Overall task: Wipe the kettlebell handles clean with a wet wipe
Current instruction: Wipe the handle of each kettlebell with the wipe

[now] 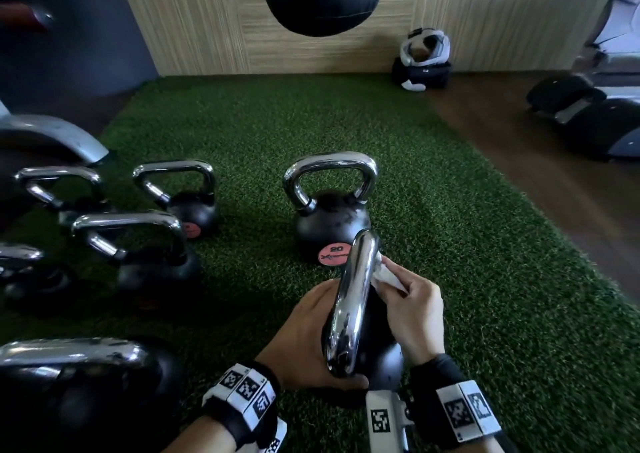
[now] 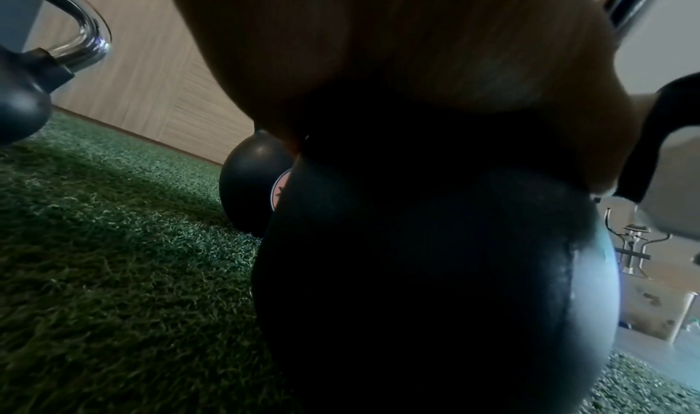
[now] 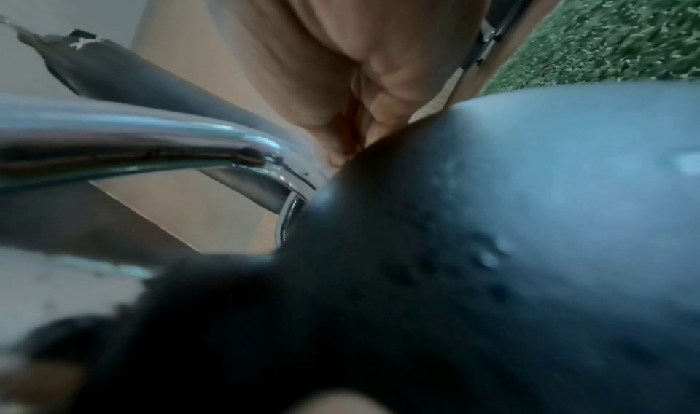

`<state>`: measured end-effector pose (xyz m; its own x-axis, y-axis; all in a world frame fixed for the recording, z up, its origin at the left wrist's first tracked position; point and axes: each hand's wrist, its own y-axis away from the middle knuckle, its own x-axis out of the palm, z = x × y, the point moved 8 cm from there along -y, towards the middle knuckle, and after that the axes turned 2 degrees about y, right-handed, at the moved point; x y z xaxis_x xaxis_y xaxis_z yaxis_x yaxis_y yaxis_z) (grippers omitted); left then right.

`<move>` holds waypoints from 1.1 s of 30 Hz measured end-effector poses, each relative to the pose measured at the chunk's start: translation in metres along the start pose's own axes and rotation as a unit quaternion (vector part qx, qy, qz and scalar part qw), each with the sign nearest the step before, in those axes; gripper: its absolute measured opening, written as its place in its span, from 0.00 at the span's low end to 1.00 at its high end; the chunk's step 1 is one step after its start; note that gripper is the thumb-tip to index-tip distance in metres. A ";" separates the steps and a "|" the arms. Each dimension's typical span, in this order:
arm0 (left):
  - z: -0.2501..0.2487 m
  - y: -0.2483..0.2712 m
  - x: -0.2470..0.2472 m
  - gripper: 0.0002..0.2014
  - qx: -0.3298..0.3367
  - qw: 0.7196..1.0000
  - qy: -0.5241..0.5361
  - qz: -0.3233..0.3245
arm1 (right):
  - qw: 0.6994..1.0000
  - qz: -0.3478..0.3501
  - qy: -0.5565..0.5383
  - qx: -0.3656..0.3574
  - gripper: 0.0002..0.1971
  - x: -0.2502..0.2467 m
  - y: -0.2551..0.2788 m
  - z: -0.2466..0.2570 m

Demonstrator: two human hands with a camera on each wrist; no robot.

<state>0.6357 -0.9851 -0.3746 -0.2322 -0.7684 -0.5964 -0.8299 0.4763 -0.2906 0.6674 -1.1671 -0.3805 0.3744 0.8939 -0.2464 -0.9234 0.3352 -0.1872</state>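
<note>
1. Your left hand (image 1: 308, 335) cups the kettlebell (image 1: 379, 352) from the left, with the thumb low along its near side.
2. Your right hand (image 1: 412, 314) pinches the wet wipe (image 1: 386, 277), fingers curled.

kettlebell (image 1: 381, 352): black ball, handle up, on turf (image 1: 485, 244) | handle (image 1: 353, 300): chrome loop, seen end-on | wipe (image 1: 387, 278): white, crumpled, pressed to handle's right side | 20 kettlebell (image 1: 329, 231): upright just beyond | other kettlebells (image 1: 180, 203): upright, left

Head view looks steeply down; both wrist views sit low, close against the same kettlebell (image 1: 349, 314).
</note>
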 end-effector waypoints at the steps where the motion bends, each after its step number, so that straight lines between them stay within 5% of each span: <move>1: -0.001 0.000 0.000 0.63 0.003 1.000 0.001 0.002 | 1.000 -0.003 -0.008 -0.005 0.18 -0.001 0.000 0.003; 6: 0.002 -0.002 0.003 0.64 -0.010 1.000 -0.012 0.022 | 0.992 -0.041 -0.047 -0.109 0.18 -0.012 0.011 0.039; 14: 0.009 0.000 0.004 0.63 -0.024 1.000 -0.005 0.018 | 0.992 0.002 -0.083 -0.098 0.24 -0.014 0.013 0.043; 18: 0.013 0.002 0.006 0.62 -0.033 0.999 0.007 0.018 | 0.977 0.007 -0.028 -0.210 0.28 -0.022 0.044 0.077; 21: 0.016 0.001 0.010 0.61 -0.037 0.999 0.006 0.026 | 0.966 0.015 0.016 -0.259 0.20 -0.029 0.077 0.084; 33: 0.012 0.004 0.008 0.59 -0.049 0.998 0.016 0.021 | 0.973 0.080 0.023 -0.217 0.18 -0.035 0.104 0.085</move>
<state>0.6363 -0.9841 -0.3891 -0.2829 -0.7618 -0.5827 -0.8642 0.4661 -0.1898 0.5512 -1.1382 -0.3103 0.2417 0.9063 -0.3467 -0.8516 0.0269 -0.5235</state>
